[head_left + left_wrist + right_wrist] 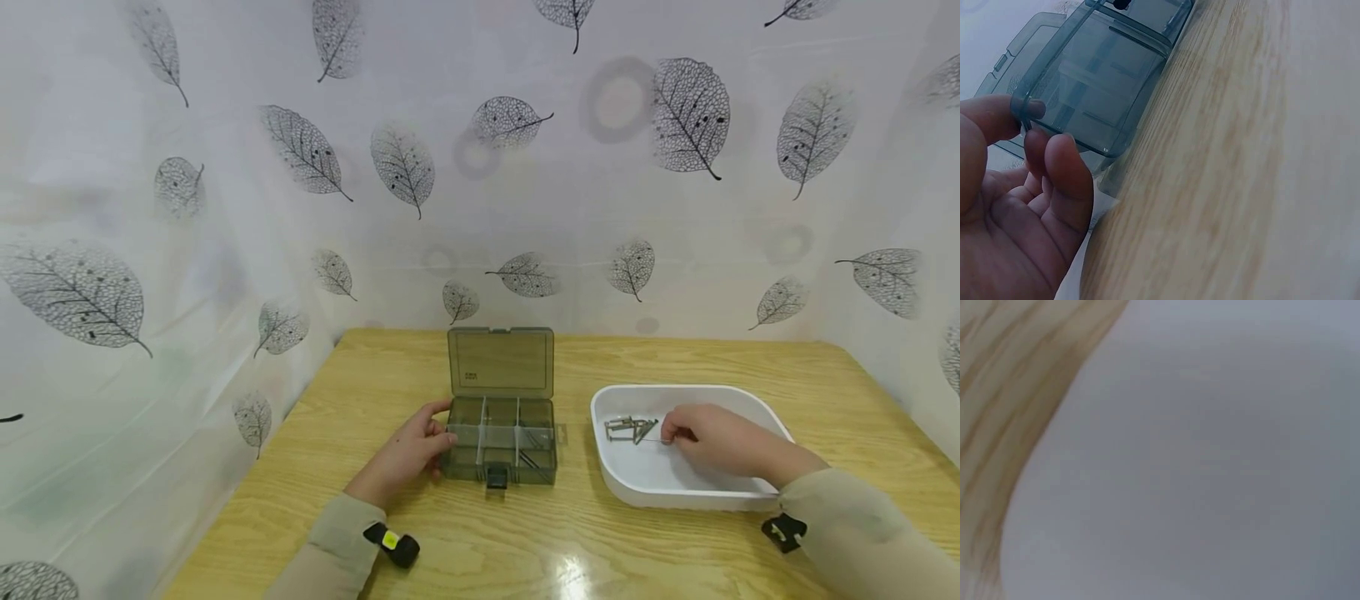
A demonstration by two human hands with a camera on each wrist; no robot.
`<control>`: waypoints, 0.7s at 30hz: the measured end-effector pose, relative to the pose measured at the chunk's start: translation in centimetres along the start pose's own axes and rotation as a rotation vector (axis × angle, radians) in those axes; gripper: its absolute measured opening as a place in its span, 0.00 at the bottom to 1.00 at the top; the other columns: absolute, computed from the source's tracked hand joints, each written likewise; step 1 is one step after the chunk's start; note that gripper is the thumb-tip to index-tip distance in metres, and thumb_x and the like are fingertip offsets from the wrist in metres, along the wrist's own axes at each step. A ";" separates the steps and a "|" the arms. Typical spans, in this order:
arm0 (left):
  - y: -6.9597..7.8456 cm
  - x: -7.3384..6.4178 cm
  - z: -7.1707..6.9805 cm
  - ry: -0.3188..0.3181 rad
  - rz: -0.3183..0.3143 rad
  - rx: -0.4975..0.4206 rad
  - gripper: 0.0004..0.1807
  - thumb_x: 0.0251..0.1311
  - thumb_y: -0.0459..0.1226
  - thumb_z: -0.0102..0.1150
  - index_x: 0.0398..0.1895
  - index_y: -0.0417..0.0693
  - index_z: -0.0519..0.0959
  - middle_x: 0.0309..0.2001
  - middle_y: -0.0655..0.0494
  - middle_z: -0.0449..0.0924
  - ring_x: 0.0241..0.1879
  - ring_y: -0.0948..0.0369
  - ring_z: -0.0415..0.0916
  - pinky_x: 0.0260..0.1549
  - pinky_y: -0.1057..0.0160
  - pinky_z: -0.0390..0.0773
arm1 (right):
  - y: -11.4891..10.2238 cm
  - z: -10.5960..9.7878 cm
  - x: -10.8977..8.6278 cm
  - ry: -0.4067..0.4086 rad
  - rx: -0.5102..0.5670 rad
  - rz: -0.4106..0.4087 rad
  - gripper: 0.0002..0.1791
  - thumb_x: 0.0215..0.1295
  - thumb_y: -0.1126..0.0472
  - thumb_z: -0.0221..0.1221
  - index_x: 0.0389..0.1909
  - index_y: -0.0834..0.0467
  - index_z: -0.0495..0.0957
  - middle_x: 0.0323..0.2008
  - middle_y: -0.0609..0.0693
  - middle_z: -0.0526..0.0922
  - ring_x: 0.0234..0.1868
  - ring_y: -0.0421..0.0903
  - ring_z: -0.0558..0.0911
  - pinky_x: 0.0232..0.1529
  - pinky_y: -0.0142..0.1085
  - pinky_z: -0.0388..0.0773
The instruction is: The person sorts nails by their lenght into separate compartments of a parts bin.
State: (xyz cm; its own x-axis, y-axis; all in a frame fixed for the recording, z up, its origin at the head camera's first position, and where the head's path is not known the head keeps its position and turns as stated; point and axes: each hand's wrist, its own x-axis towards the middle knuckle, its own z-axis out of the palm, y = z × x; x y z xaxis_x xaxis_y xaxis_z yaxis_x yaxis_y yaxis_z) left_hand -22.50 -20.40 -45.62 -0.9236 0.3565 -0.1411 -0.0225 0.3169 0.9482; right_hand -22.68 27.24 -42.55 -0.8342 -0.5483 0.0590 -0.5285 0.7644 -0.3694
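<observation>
A translucent grey-green organizer box [497, 479] stands with its lid [501, 360] raised. White dividers split it into compartments, and thin metal pieces [534, 460] lie in those on the right. My left hand [408, 447] grips its left side, thumb on the rim; the left wrist view shows the fingers at the box's corner [1100, 134]. My right hand [716, 437] reaches into a white tray [622, 483], fingertips pinched around one end of a thin screw. Several more metal screws [630, 427] lie just left of those fingers. The right wrist view shows only the tray's blurred wall [1179, 462].
The box and tray stand apart on a wood-grain table [487, 550], the tray to the right. Behind the table and along its sides hangs a pale sheet [450, 242] with a leaf print. A black strap device [392, 543] sits on the left sleeve.
</observation>
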 end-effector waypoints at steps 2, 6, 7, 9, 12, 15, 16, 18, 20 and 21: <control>0.0 0.0 0.0 -0.001 -0.002 -0.002 0.37 0.75 0.41 0.56 0.80 0.50 0.52 0.36 0.47 0.72 0.25 0.57 0.70 0.30 0.53 0.82 | -0.4 -0.1 0.1 0.025 0.009 -0.014 0.12 0.62 0.70 0.60 0.34 0.48 0.82 0.30 0.35 0.76 0.33 0.34 0.74 0.37 0.36 0.76; 0.0 0.0 0.0 0.001 0.003 -0.005 0.37 0.74 0.40 0.56 0.80 0.50 0.51 0.36 0.46 0.72 0.25 0.56 0.70 0.29 0.54 0.82 | -1.7 -0.5 0.6 0.059 0.031 -0.022 0.11 0.62 0.70 0.59 0.36 0.50 0.82 0.27 0.34 0.73 0.30 0.33 0.71 0.33 0.34 0.73; 0.0 0.0 0.0 0.003 0.006 -0.008 0.37 0.74 0.40 0.57 0.80 0.50 0.52 0.36 0.46 0.72 0.25 0.56 0.70 0.29 0.54 0.82 | -2.1 -0.6 0.7 0.063 0.033 -0.017 0.10 0.63 0.69 0.59 0.36 0.50 0.82 0.27 0.34 0.72 0.30 0.33 0.71 0.33 0.34 0.73; -0.1 0.0 0.0 0.006 0.010 -0.012 0.37 0.74 0.39 0.57 0.80 0.49 0.52 0.36 0.46 0.72 0.24 0.56 0.70 0.28 0.54 0.82 | -2.8 -0.7 1.1 0.068 0.037 -0.012 0.09 0.64 0.69 0.59 0.36 0.50 0.82 0.27 0.35 0.72 0.30 0.34 0.71 0.33 0.33 0.73; -0.2 0.1 0.0 0.007 0.010 -0.022 0.37 0.74 0.39 0.57 0.80 0.49 0.52 0.36 0.46 0.72 0.24 0.57 0.70 0.28 0.55 0.82 | -3.9 -0.8 1.7 0.081 0.038 -0.024 0.08 0.64 0.68 0.60 0.34 0.50 0.81 0.27 0.35 0.73 0.30 0.34 0.71 0.33 0.34 0.73; -0.2 0.2 0.1 0.002 0.008 -0.026 0.37 0.74 0.39 0.57 0.80 0.49 0.52 0.37 0.46 0.71 0.25 0.57 0.69 0.28 0.54 0.82 | -5.1 -0.8 2.3 0.096 0.042 -0.035 0.07 0.65 0.66 0.61 0.35 0.50 0.81 0.27 0.34 0.73 0.29 0.34 0.71 0.32 0.34 0.72; -0.2 0.2 0.1 0.001 0.004 -0.026 0.37 0.74 0.39 0.57 0.80 0.50 0.52 0.37 0.46 0.71 0.25 0.57 0.69 0.28 0.54 0.82 | -5.5 -0.8 2.5 0.100 0.041 -0.030 0.06 0.66 0.66 0.61 0.35 0.50 0.81 0.27 0.34 0.74 0.28 0.34 0.71 0.32 0.34 0.72; -0.2 0.2 0.1 0.000 -0.001 -0.022 0.37 0.74 0.39 0.57 0.80 0.51 0.52 0.37 0.47 0.71 0.25 0.57 0.69 0.29 0.54 0.82 | -6.3 -0.8 2.9 0.105 0.045 -0.013 0.05 0.67 0.64 0.60 0.36 0.50 0.82 0.27 0.35 0.74 0.28 0.34 0.71 0.31 0.35 0.73; -0.2 0.2 0.0 0.000 -0.002 -0.016 0.37 0.74 0.39 0.57 0.80 0.51 0.52 0.37 0.46 0.71 0.25 0.57 0.69 0.29 0.53 0.83 | -7.0 -0.8 3.4 0.113 0.038 0.001 0.05 0.68 0.63 0.60 0.38 0.51 0.82 0.26 0.35 0.74 0.27 0.35 0.71 0.32 0.36 0.73; -0.1 0.2 0.0 0.001 -0.003 -0.014 0.37 0.74 0.39 0.57 0.80 0.51 0.52 0.37 0.47 0.71 0.25 0.56 0.69 0.29 0.53 0.83 | -7.4 -0.7 3.7 0.120 0.033 0.007 0.05 0.69 0.63 0.59 0.38 0.51 0.83 0.26 0.35 0.74 0.27 0.35 0.71 0.32 0.37 0.73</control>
State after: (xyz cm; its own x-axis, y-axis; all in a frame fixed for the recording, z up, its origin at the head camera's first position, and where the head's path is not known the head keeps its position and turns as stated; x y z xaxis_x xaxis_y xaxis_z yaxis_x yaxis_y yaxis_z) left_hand -22.69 -20.36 -45.78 -0.9240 0.3546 -0.1433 -0.0304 0.3054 0.9517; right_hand -21.93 19.83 -38.92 -0.8520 -0.4966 0.1659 -0.5183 0.7556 -0.4005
